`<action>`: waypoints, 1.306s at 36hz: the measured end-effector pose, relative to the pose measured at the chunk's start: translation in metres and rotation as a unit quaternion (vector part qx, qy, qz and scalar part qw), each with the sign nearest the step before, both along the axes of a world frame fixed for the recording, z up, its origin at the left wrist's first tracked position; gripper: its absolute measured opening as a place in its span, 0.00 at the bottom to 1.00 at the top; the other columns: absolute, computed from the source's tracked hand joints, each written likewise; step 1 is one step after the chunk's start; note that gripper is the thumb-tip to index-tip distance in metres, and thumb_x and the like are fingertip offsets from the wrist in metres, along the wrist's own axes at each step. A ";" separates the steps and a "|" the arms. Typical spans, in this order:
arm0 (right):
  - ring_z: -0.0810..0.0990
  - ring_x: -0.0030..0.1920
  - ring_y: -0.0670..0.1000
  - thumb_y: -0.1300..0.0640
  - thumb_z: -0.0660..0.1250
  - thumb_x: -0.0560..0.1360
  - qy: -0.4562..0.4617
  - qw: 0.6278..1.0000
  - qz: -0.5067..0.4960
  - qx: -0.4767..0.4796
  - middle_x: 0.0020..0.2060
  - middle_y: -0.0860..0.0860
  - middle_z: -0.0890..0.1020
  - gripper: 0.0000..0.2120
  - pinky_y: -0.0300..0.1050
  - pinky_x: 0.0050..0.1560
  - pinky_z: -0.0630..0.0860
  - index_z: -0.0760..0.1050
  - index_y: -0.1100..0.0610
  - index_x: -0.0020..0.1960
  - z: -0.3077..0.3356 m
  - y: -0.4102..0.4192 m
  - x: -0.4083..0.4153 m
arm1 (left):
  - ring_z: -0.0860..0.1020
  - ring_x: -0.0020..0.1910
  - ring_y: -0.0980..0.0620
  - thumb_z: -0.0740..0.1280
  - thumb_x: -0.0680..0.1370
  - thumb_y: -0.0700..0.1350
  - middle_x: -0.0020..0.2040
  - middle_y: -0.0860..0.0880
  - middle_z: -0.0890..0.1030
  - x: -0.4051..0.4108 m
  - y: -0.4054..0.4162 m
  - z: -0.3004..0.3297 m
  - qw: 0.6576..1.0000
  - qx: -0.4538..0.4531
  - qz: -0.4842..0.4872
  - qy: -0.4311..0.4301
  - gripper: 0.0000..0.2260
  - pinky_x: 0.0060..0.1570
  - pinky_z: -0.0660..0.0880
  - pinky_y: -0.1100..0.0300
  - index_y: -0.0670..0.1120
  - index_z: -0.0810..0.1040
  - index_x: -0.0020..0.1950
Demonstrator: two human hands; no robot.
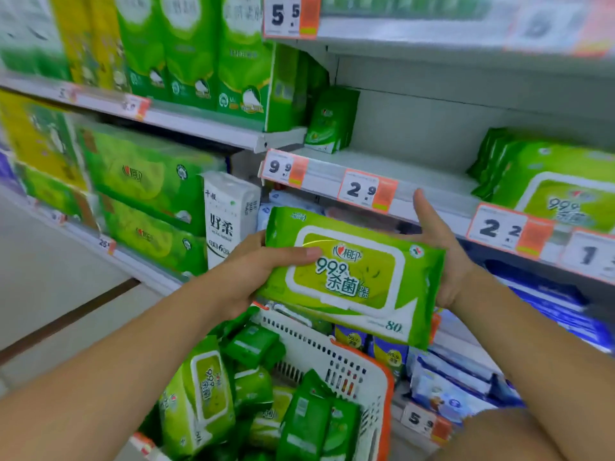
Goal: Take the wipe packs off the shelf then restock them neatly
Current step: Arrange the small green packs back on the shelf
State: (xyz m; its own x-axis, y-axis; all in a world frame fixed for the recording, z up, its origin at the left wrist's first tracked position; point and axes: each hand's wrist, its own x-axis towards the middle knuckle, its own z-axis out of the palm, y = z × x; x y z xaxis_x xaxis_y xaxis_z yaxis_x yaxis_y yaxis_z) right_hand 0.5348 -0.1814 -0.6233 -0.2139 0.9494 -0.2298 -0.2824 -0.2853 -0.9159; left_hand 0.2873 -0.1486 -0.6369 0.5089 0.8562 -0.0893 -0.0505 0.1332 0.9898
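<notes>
— Where is the pack (352, 277)?
— In front of the shelf (416, 181), above the basket (372, 367), held flat between both hands.
— The fingers?
— The left hand (256, 271) grips its left end, thumb on top. The right hand (442, 247) cups its right end, thumb raised.

Glossy green plastic film on the wipe pack (352, 277), smooth white plastic flip lid (slightly shiny), perforated white plastic basket (332, 356) with orange rim, matt grey painted metal shelf (382, 161), paper price tags (367, 191) behind clear plastic strip
</notes>
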 end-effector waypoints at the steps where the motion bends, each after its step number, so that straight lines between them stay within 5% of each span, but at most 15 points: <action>1: 0.86 0.51 0.60 0.32 0.80 0.53 -0.001 0.999 0.038 0.021 0.54 0.60 0.85 0.40 0.58 0.50 0.83 0.85 0.59 0.54 0.008 -0.003 0.001 | 0.85 0.49 0.41 0.78 0.63 0.46 0.50 0.44 0.86 0.000 -0.002 0.002 1.000 0.000 0.007 0.009 0.23 0.54 0.80 0.45 0.45 0.81 0.58; 4: 0.86 0.52 0.52 0.44 0.87 0.49 -0.140 0.979 0.132 0.073 0.55 0.53 0.86 0.32 0.49 0.52 0.83 0.87 0.48 0.51 0.021 -0.017 0.011 | 0.83 0.52 0.36 0.83 0.60 0.49 0.51 0.43 0.86 0.007 -0.010 0.012 0.999 0.012 0.013 0.037 0.29 0.61 0.72 0.31 0.47 0.81 0.59; 8: 0.86 0.52 0.51 0.54 0.85 0.60 -0.427 0.886 0.147 0.105 0.54 0.48 0.86 0.28 0.55 0.55 0.82 0.81 0.48 0.58 0.042 -0.029 -0.002 | 0.86 0.45 0.44 0.84 0.56 0.42 0.47 0.46 0.87 0.030 -0.018 0.019 0.995 0.072 0.003 0.067 0.30 0.50 0.81 0.45 0.46 0.81 0.57; 14: 0.86 0.48 0.51 0.59 0.86 0.55 -0.476 0.851 0.000 0.220 0.48 0.48 0.87 0.31 0.56 0.50 0.83 0.80 0.51 0.56 0.072 -0.031 0.017 | 0.85 0.46 0.52 0.82 0.48 0.57 0.48 0.52 0.86 0.070 -0.008 0.056 0.960 0.269 0.045 0.061 0.38 0.49 0.81 0.49 0.53 0.80 0.57; 17: 0.85 0.45 0.48 0.53 0.87 0.53 -0.551 0.759 -0.157 0.309 0.46 0.45 0.86 0.34 0.51 0.48 0.83 0.79 0.49 0.56 0.112 -0.011 0.035 | 0.81 0.53 0.55 0.78 0.53 0.67 0.54 0.55 0.82 0.095 0.029 0.087 0.882 0.443 0.151 0.062 0.40 0.54 0.79 0.55 0.55 0.75 0.62; 19: 0.82 0.48 0.47 0.45 0.85 0.52 -0.630 0.668 -0.211 0.334 0.49 0.43 0.84 0.39 0.47 0.51 0.80 0.76 0.48 0.60 0.134 0.017 0.049 | 0.78 0.59 0.52 0.78 0.61 0.65 0.60 0.50 0.79 0.114 0.062 0.098 0.817 0.531 0.200 0.105 0.41 0.60 0.75 0.55 0.51 0.70 0.69; 22: 0.80 0.56 0.53 0.38 0.81 0.53 -0.759 0.550 -0.192 0.290 0.57 0.48 0.81 0.44 0.47 0.53 0.77 0.72 0.47 0.65 0.153 0.069 0.071 | 0.73 0.67 0.44 0.74 0.70 0.61 0.69 0.44 0.74 0.141 0.104 0.092 0.768 0.563 0.182 0.245 0.39 0.65 0.69 0.52 0.46 0.65 0.75; 26: 0.78 0.62 0.57 0.42 0.82 0.58 -0.865 0.465 -0.082 0.168 0.65 0.53 0.78 0.46 0.46 0.55 0.75 0.67 0.51 0.70 0.144 0.137 0.108 | 0.60 0.77 0.49 0.61 0.77 0.66 0.76 0.49 0.66 0.172 0.132 0.060 0.708 0.548 0.060 0.440 0.33 0.75 0.56 0.47 0.51 0.63 0.77; 29: 0.78 0.62 0.56 0.42 0.82 0.61 -0.870 0.481 -0.061 0.087 0.66 0.53 0.77 0.44 0.45 0.56 0.74 0.68 0.53 0.71 0.137 0.174 0.136 | 0.71 0.68 0.49 0.55 0.76 0.69 0.61 0.51 0.77 0.183 0.141 0.034 0.691 0.554 0.025 0.465 0.25 0.74 0.54 0.44 0.54 0.73 0.64; 34: 0.73 0.69 0.58 0.43 0.79 0.67 -0.893 0.444 -0.058 0.047 0.73 0.55 0.71 0.46 0.49 0.66 0.73 0.61 0.55 0.77 0.137 0.231 0.169 | 0.77 0.53 0.50 0.35 0.60 0.77 0.50 0.55 0.78 0.187 0.165 0.026 0.632 0.629 0.067 0.447 0.40 0.56 0.66 0.53 0.56 0.72 0.51; 38: 0.71 0.70 0.59 0.51 0.82 0.66 -0.897 0.438 -0.053 0.033 0.73 0.55 0.69 0.52 0.52 0.65 0.73 0.53 0.49 0.80 0.133 0.255 0.189 | 0.78 0.49 0.51 0.26 0.55 0.81 0.46 0.55 0.77 0.186 0.178 0.028 0.616 0.661 0.049 0.426 0.44 0.44 0.61 0.54 0.57 0.68 0.45; 42: 0.71 0.70 0.59 0.58 0.81 0.66 -0.899 0.430 -0.066 0.052 0.74 0.55 0.69 0.56 0.56 0.66 0.72 0.49 0.44 0.81 0.121 0.275 0.209 | 0.78 0.49 0.52 0.33 0.60 0.79 0.46 0.55 0.77 0.184 0.181 0.027 0.630 0.659 0.024 0.410 0.36 0.49 0.66 0.53 0.57 0.66 0.45; 47: 0.74 0.66 0.61 0.62 0.75 0.71 -0.889 0.444 -0.098 0.043 0.69 0.57 0.72 0.48 0.51 0.61 0.73 0.50 0.45 0.81 0.117 0.292 0.219 | 0.76 0.50 0.53 0.33 0.60 0.78 0.49 0.56 0.78 0.186 0.183 0.029 0.633 0.651 0.012 0.418 0.39 0.50 0.68 0.54 0.56 0.70 0.51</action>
State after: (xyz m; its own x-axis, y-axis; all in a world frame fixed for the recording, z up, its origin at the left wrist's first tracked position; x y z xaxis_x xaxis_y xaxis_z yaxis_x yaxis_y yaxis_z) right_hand 0.7541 0.1110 -0.5061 0.3231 0.9310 0.1697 0.8982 -0.3582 0.2548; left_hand 0.4735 0.0342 -0.6079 0.7353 0.4877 0.4706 0.5778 -0.8141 -0.0592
